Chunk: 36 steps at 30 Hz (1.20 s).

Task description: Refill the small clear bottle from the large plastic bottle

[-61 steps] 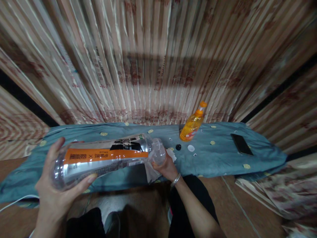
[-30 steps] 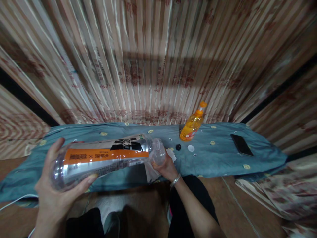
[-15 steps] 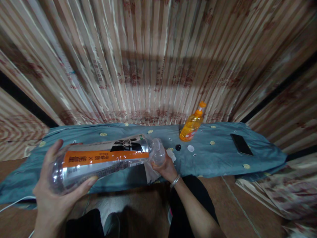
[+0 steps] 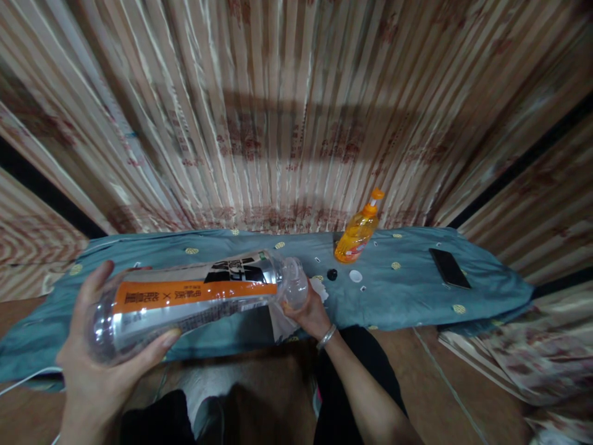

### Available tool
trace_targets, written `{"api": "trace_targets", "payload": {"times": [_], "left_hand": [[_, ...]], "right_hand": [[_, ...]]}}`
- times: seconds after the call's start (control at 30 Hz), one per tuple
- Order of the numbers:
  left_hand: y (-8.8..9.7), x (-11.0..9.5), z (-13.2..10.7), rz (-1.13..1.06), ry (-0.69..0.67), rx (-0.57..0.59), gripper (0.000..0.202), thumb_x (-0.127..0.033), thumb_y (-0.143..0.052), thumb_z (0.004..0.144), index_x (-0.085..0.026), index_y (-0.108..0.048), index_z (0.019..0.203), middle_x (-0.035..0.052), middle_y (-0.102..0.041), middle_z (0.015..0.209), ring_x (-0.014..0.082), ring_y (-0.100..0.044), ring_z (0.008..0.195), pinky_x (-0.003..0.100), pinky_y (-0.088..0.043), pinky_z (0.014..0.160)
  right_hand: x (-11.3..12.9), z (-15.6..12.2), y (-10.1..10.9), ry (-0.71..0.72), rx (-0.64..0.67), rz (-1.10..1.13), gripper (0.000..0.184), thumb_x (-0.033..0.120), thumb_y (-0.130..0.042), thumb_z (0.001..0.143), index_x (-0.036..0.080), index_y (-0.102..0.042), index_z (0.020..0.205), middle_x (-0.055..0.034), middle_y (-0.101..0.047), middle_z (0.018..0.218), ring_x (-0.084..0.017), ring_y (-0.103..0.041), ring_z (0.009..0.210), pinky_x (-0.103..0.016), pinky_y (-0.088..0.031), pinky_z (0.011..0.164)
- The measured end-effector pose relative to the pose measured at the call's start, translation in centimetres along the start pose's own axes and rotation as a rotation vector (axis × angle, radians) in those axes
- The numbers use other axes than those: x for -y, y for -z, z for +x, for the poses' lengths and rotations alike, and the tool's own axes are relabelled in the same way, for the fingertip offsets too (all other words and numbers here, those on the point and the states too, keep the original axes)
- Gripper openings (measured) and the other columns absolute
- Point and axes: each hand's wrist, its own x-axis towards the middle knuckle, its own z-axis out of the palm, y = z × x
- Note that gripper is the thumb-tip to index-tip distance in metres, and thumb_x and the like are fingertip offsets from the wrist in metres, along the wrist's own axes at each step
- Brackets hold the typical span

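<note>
My left hand [image 4: 95, 364] is wrapped round the base of a large clear plastic bottle [image 4: 194, 296] with an orange, silver and black label. The bottle lies on its side, neck pointing right. My right hand [image 4: 309, 314] is closed at the bottle's neck end and grips a white tissue [image 4: 280, 322] pressed against it. The fingers there are partly hidden behind the bottle. A silver bracelet [image 4: 327, 337] sits on my right wrist.
A blue patterned cloth [image 4: 407, 290] covers a low surface. On it stand an orange pump bottle [image 4: 356, 238], a small black cap [image 4: 332, 274], a white cap [image 4: 356, 276] and a dark phone [image 4: 449, 268]. Striped curtains [image 4: 287, 111] hang behind. My knees are below.
Almost nothing has moved. Both hands keep their hold and the bottle stays level; the view has shifted slightly.
</note>
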Motion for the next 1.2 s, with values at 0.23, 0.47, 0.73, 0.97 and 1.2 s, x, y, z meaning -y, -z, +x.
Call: {"api": "trace_targets", "payload": {"times": [0.23,0.47,0.73,0.97,1.2], "left_hand": [[-0.1,-0.7,0.0,-0.002,0.031,-0.022,0.096,-0.04,-0.081,0.048,-0.028,-0.045,0.137,0.0071,-0.062,0.12,0.0328,-0.061,0.108,0.056,-0.047,0.097],[-0.2,-0.5,-0.1,0.014,0.019,-0.021,0.094,-0.039,-0.081,0.049,-0.028,-0.046,0.135,0.0064,-0.061,0.123,0.0316,-0.06,0.111,0.055,-0.044,0.102],[0.0,-0.4,-0.2,-0.002,0.025,-0.024,0.092,-0.037,-0.081,0.048,-0.029,-0.048,0.134,0.007,-0.061,0.121,0.0327,-0.06,0.109,0.056,-0.046,0.099],[0.0,-0.8,-0.4,0.036,0.093,-0.024,0.093,-0.043,-0.08,0.049,-0.025,-0.047,0.135,0.008,-0.058,0.128,0.034,-0.055,0.118,0.055,-0.04,0.106],[-0.2,-1.0,-0.5,0.035,0.1,-0.039,0.092,-0.044,-0.08,0.05,-0.025,-0.047,0.134,0.0076,-0.057,0.13,0.0341,-0.054,0.12,0.053,-0.04,0.107]], "right_hand": [[0.1,0.1,-0.1,-0.004,0.004,-0.001,0.067,0.022,-0.069,0.066,0.02,-0.046,0.128,-0.0075,-0.067,0.114,-0.023,-0.067,0.097,-0.037,-0.056,0.086],[0.3,0.1,0.1,0.0,0.004,-0.009,0.065,0.022,-0.068,0.065,0.02,-0.046,0.127,-0.0068,-0.068,0.11,-0.023,-0.067,0.095,-0.037,-0.056,0.085],[0.4,0.1,0.0,-0.008,-0.006,0.001,0.066,0.022,-0.069,0.065,0.019,-0.046,0.127,-0.0075,-0.068,0.111,-0.023,-0.067,0.096,-0.037,-0.056,0.086],[0.0,0.0,-0.2,-0.014,0.001,-0.006,0.068,0.02,-0.068,0.065,0.019,-0.045,0.129,-0.0077,-0.069,0.108,-0.023,-0.069,0.091,-0.038,-0.057,0.083],[-0.1,0.0,-0.4,0.001,-0.017,-0.013,0.067,0.021,-0.068,0.066,0.02,-0.046,0.129,-0.0072,-0.07,0.107,-0.023,-0.069,0.086,-0.039,-0.058,0.079]]}}
